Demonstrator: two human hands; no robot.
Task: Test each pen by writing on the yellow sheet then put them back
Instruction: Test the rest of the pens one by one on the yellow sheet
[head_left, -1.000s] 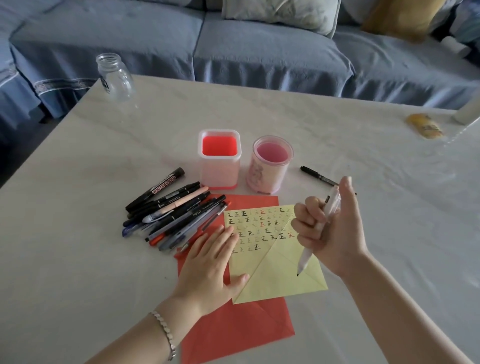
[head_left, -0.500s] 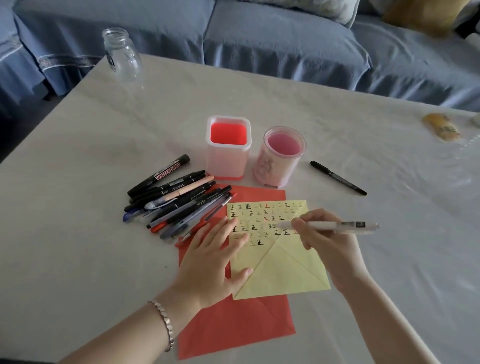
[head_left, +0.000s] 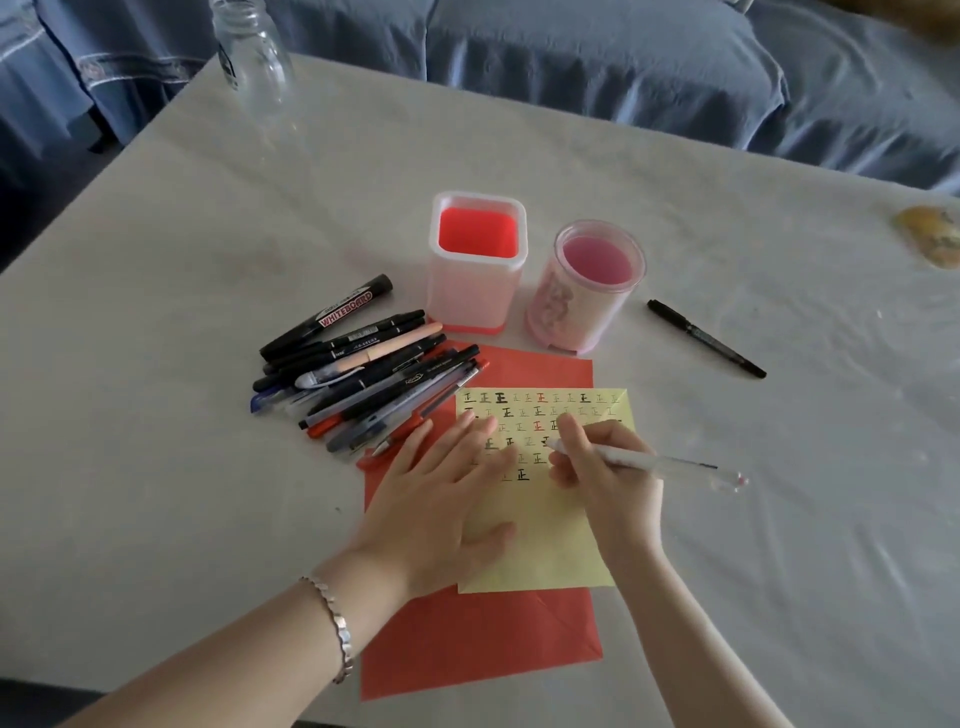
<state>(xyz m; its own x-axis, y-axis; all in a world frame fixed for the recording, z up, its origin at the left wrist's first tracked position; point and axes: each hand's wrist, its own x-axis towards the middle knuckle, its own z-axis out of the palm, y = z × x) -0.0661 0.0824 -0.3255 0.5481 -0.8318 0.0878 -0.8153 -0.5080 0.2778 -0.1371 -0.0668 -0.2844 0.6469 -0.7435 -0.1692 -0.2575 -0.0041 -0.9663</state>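
A yellow sheet (head_left: 545, 545) with rows of small written marks lies on a red sheet (head_left: 483, 644). My left hand (head_left: 441, 509) rests flat on the yellow sheet's left part, fingers straight. My right hand (head_left: 605, 478) pinches a white pen (head_left: 654, 461), its tip down on the yellow sheet among the marks. A pile of several pens and markers (head_left: 363, 369) lies left of the sheets. One black pen (head_left: 705, 338) lies alone at the right. Behind the sheets stand a square red-lined pen holder (head_left: 475, 270) and a round pink holder (head_left: 584, 291), both empty inside.
A clear glass jar (head_left: 252, 62) stands at the table's far left corner. A yellowish object (head_left: 930, 234) lies at the right edge. A blue sofa (head_left: 597, 62) runs behind the table (head_left: 182, 467).
My right hand has turned the white pen from upright to writing position and lowered its tip onto the yellow sheet. My left hand has slid slightly further onto the sheet. The view has tilted downward.
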